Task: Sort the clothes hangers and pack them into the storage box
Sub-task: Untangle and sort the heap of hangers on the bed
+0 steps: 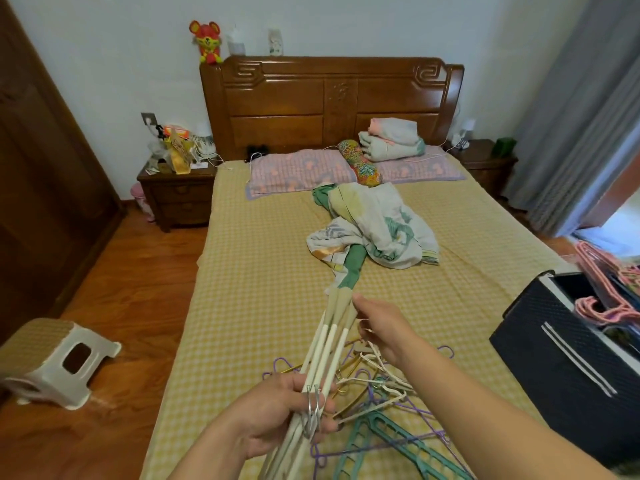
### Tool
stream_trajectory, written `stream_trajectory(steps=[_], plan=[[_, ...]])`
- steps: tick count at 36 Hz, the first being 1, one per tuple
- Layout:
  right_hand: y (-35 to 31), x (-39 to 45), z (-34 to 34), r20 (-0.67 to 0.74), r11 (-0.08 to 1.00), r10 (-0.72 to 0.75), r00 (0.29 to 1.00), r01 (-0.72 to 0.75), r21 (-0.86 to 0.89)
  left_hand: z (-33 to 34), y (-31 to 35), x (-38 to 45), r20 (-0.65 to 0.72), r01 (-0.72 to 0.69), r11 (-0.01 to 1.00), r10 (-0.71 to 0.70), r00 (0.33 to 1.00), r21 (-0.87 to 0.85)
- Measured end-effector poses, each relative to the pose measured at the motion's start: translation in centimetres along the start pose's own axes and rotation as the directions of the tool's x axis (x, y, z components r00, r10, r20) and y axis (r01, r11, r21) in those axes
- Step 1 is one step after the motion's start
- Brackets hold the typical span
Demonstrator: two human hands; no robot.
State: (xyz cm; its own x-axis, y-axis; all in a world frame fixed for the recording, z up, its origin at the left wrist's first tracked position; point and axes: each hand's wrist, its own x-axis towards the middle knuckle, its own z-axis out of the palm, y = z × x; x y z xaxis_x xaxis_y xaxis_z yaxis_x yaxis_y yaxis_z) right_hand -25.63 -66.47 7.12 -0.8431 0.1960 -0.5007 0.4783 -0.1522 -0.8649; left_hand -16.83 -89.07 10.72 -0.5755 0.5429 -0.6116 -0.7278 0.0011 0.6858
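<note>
White-and-beige hangers bundled, hooks clamped in left hand; right hand curled round bundle's far ends, squaring them. Sort underway — pink hangers already in dark storage box, right of right hand. Left: mixed hanger pile on bed under hands — green, purple, gold, white. Judged under halfway.

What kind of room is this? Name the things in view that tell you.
A bedroom, most likely in a home: a bed with a carved wooden headboard, pillows, and a nightstand beside it.
</note>
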Motion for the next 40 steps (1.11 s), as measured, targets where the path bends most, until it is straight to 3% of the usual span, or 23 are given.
stream_trajectory(steps=[5, 10, 14, 20, 29, 37, 40], plan=[[-0.4, -0.1, 0.3, 0.051, 0.995, 0.036, 0.998, -0.04, 0.086, -0.3, -0.1, -0.1, 0.024, 0.002, 1.0, -0.003, 1.0, 0.01], [-1.0, -1.1, 1.5, 0.144, 0.998, 0.01, 0.989, -0.019, 0.056, -0.3, 0.8, 0.6, -0.01, -0.059, 0.991, 0.058, 0.998, -0.124], [1.2, -3.2, 1.6, 0.192, 0.993, 0.04, 0.981, -0.017, -0.12, -2.1, 1.9, 2.0, -0.24, -0.157, 0.916, 0.07, 0.968, -0.37], [7.3, -8.7, -0.3, 0.446, 0.955, 0.164, 0.88, -0.028, -0.296, -5.3, 1.8, 2.9, -0.45, -0.315, 0.723, 0.006, 0.893, -0.615], [13.3, -10.7, -2.4, 0.291, 0.929, 0.093, 0.952, 0.023, -0.37, -6.0, -0.5, 4.6, -0.533, -0.403, 0.59, -0.055, 0.844, -0.7], [14.8, -10.9, -5.1, 0.182, 0.971, 0.152, 0.971, -0.112, -0.211, -4.7, -2.4, 7.3, -0.5, -0.355, 0.597, -0.091, 0.861, -0.719], [15.6, -10.6, -6.6, 0.205, 0.966, 0.228, 0.952, -0.195, -0.167, -3.3, -2.9, 8.5, -0.514, -0.359, 0.589, -0.112, 0.851, -0.724]])
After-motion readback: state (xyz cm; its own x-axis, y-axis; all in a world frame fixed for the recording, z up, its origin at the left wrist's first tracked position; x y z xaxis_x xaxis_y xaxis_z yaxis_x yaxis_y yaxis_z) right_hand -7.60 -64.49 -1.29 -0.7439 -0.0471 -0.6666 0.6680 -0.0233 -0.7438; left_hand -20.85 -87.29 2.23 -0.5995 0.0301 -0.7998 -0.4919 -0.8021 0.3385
